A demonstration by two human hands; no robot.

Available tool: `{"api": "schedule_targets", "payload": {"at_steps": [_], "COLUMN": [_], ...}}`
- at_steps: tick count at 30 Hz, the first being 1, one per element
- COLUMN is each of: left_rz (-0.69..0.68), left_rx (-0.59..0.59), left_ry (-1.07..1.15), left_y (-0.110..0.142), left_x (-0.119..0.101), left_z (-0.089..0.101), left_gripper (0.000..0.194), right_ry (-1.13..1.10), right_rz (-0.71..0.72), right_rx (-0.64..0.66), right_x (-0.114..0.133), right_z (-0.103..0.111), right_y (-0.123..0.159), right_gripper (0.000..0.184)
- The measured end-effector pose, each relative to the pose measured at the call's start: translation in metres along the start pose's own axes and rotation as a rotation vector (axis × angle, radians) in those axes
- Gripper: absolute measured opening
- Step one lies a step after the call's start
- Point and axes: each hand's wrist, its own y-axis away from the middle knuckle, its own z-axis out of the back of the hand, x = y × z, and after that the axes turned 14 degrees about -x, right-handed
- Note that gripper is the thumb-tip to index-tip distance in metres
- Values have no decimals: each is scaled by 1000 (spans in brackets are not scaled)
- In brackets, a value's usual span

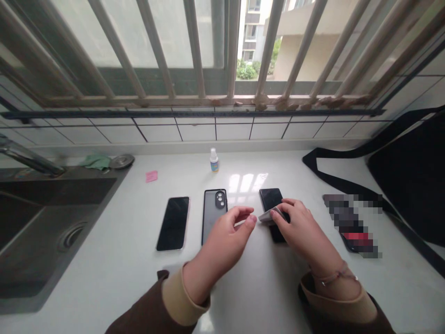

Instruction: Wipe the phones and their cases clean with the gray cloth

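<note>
Smartphone (270, 198) lies under the right hand (302, 227), which pinches grey cloth (268, 216) against it.

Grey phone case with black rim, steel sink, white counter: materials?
The grey phone case with black rim looks like matte plastic, its back dull and its rim darker; the exact plastic can't be told. The brushed-grey sink basin looks like stainless steel, with a soft metallic sheen. The white countertop looks like polished stone or quartz, since it mirrors the window.

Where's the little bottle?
In the head view, the little bottle stands at the back of the counter, behind the cased phone, right of the pink note.
</note>
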Motion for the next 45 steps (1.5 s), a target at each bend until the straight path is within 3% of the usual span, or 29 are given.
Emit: {"api": "schedule_targets", "payload": {"at_steps": [5,9,18,23,26,29,33,36,38,39,41,43,44,45], "left_rz": [259,373,421,389,339,254,338,409,427,435,463,502,519,528], "left_rx": [-31,-42,-21,0,-50,25,82,76,71,63,34,22,40,65], "left_ry": [270,448,632,694,721,792,840,819,851,888,969,1015,1021,1021], "left_y": [-4,-8,-6,-9,-8,-2,4,4,2,1,2,3,4,4], "left_x": [10,9,2,5,3,-2,-5,-1,2,3,3,0,-1,-2], "left_z": [-46,-55,-47,-44,-37,-26,-4,14,24,28,33,34,33,32], "left_gripper": [48,52,42,41,56,69,72,72,68,65,59,57,57,57], "right_ry": [22,-31,-80,-254,-562,-844,-829,-795,-768,-727,-567,-375,-310,-279], "right_rz": [-11,-51,-144,-199,-296,-333,-254,-205,-183,-169,-111,56,178,317], "right_rx": [31,65,153,236,298,411,464,500,442,349,27,-278,-334,-309], "right_x": [-5,-9,-5,8,23,47,83,95,95,94,92,92,93,94], "right_z": [1,1,3,11,14,11,1,0,8,14,25,28,26,21], "right_y": [-4,-8,-14,-15,-10,1,15,16,11,8,0,-6,-8,-9], "right_gripper": [27,29,33,39,44,43,41,41,39,38,35,27,24,25]}}
